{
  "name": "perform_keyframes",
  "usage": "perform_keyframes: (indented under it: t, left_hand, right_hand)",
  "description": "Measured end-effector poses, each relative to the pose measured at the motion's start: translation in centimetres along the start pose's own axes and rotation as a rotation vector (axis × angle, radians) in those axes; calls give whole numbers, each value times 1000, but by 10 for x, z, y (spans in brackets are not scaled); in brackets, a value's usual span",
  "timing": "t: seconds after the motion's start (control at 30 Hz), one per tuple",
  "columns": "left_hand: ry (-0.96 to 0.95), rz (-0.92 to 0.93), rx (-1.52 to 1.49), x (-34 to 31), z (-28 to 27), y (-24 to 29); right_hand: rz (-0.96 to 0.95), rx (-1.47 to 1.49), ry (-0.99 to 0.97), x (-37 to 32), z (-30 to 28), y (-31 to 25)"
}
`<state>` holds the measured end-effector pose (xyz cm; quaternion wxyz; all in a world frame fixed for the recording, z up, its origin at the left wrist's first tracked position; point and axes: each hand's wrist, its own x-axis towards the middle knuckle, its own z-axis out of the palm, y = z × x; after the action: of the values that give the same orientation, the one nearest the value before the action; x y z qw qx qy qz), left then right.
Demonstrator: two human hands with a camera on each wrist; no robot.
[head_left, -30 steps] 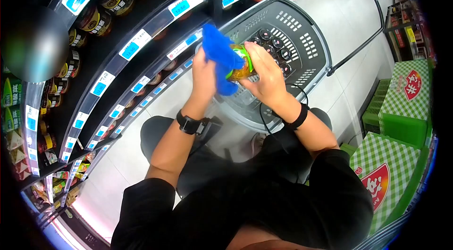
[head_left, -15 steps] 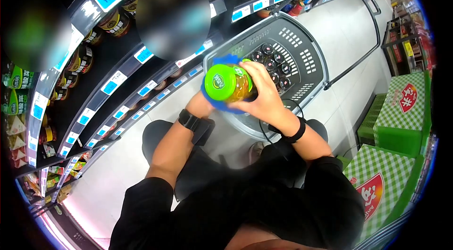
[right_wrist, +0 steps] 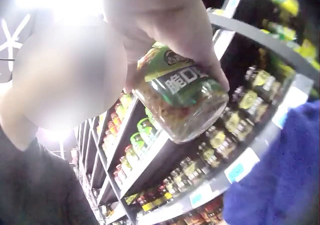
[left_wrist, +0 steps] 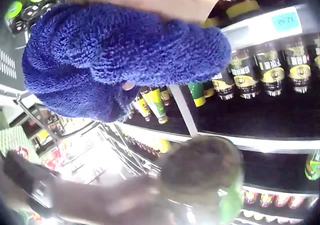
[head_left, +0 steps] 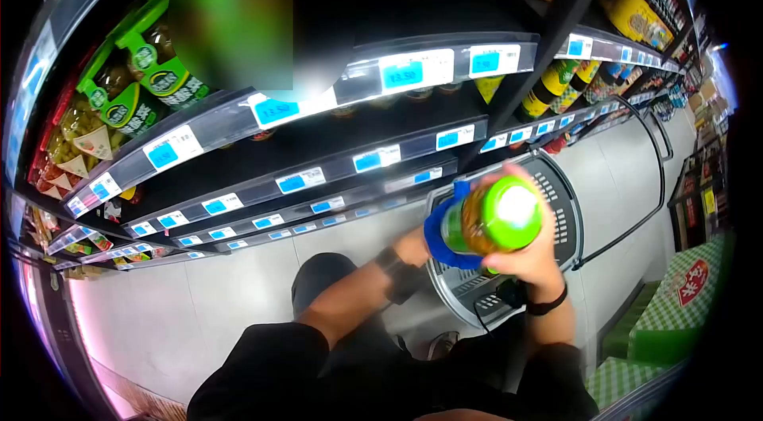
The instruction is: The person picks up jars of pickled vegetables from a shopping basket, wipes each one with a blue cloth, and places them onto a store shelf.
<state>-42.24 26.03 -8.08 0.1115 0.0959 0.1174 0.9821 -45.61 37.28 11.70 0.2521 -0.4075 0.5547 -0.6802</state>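
My right hand [head_left: 534, 258] grips a glass jar with a bright green lid [head_left: 513, 213], tilted so the lid faces up toward the head camera. Brown and green food shows through the glass. In the right wrist view the jar [right_wrist: 182, 97] has a green label with white characters, and the fingers wrap its lid end. A blue cloth [head_left: 442, 240] lies behind the jar in the head view. My left hand [left_wrist: 150, 2] holds this cloth [left_wrist: 125, 50], bunched and fluffy; a fingertip shows under its lower edge. Most of the left hand is hidden by the cloth in the head view.
A grey shopping basket [head_left: 469, 306] with a long black handle [head_left: 664, 183] stands on the floor below the hands. Dark shelves with price tags [head_left: 302, 180] run along the left, bearing jars and green packs [head_left: 147, 75]. Green checkered boxes [head_left: 668, 294] stand at right.
The head view has turned left toward the shelves. The jar's green lid, covered by the cloth at first, came into sight and now faces up, larger in view; the cloth is behind the jar.
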Motion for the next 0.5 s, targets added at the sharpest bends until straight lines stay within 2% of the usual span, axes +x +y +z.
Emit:
perform_keyframes:
  t: [0.07, 0.13, 0.2, 0.23, 0.33, 0.37, 0.43, 0.47, 0.5]
  left_hand:
    - [-75, -2, -53, 6, -10, 3]
    - [-71, -1, -23, 10, -26, 4]
    - [301, -25, -56, -4, 27, 20]
    - [206, -35, -88, -7, 26, 23]
    - [-52, -32, -194, -8, 15, 24]
    - [-25, 39, -126, -9, 20, 32]
    - [39, 178, -3, -17, 35, 41]
    - [88, 171, -18, -21, 32, 45]
    - [138, 165, -32, -24, 29, 49]
  right_hand:
    - [-61, 34, 6, 39, 22, -30]
    - [-145, 70, -16, 87, 44, -51]
    - [-219, 144, -22, 132, 67, -67]
    - [-246, 186, -14, 149, 76, -75]
    - [-111, 324, -32, 183, 86, -104]
    - [-121, 343, -117, 194, 87, -110]
    - [-230, 157, -155, 215, 97, -112]
    - [-311, 15, -115, 228, 102, -108]
    - [-279, -86, -92, 250, 110, -98]
